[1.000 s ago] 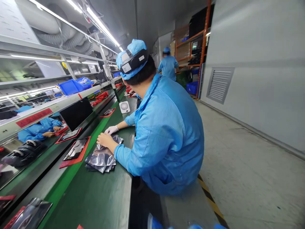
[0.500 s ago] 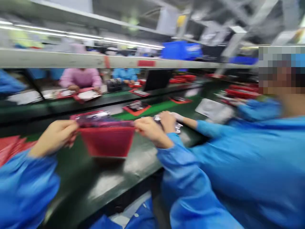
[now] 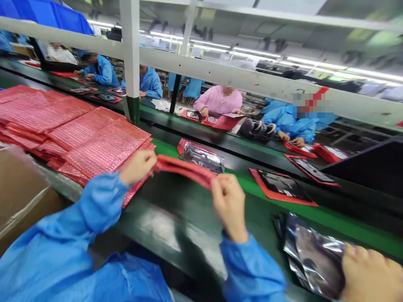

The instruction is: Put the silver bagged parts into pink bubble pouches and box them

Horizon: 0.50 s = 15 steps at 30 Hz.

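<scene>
My left hand [image 3: 139, 167] and right hand [image 3: 229, 199] pinch opposite ends of a red bubble-wrap pouch [image 3: 185, 166], fingers closed. Handling looks midway: pouch off the belt [image 3: 166, 209], contents unseen.

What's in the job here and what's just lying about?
In the job, likely:
- red pouch, held open by left hand and right hand
- red bubble-wrap pile

Just about, seemingly:
- cardboard box
- blue bin
- dark strapped item
</scene>
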{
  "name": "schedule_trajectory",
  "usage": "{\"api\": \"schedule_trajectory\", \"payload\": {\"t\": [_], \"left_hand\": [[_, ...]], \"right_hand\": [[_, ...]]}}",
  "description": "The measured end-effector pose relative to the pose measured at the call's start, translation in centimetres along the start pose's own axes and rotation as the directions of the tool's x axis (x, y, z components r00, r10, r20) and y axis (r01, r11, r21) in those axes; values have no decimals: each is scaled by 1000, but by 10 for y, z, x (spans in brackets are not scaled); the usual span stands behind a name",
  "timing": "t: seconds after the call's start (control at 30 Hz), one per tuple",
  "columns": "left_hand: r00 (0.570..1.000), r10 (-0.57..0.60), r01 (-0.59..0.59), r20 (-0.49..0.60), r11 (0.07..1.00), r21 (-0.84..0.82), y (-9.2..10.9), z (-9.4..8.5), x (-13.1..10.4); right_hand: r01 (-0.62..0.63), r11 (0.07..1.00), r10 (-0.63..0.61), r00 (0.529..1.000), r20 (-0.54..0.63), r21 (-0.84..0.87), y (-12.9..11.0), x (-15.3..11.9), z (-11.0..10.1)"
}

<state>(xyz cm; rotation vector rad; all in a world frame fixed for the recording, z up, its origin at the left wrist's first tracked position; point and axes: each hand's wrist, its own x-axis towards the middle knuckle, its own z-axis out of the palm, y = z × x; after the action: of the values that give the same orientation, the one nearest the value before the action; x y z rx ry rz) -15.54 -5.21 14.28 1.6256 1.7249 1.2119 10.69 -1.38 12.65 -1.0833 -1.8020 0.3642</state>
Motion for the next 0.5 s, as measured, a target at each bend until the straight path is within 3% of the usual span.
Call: {"api": "schedule_trajectory", "payload": {"t": [0.1,0.17,0.2,0.27,0.37,0.5], "left_hand": [[966,-255,239,31,937,255,-80,17,-63],[924,-379,353,-47,800,485,-112,25,-93],[910,-409,375,-73,732,569,-118,28,-103],[890,-452,365,-57,632,683,-112,32,-113],[883,-468,324,-17,584,744,-83,33,-102],[944,-329,248,-27,653,716,-51,49,-61]], "right_hand": [[-73,997,75,990,116,-22,12,-66,45],[-83,996,84,986,143,-12,19,-100,69],[-79,997,77,983,166,4,23,-114,79],[-48,997,34,972,231,57,34,-136,93],[112,988,-138,952,272,110,63,-155,109],[449,886,-462,871,167,112,103,-161,130]]}}
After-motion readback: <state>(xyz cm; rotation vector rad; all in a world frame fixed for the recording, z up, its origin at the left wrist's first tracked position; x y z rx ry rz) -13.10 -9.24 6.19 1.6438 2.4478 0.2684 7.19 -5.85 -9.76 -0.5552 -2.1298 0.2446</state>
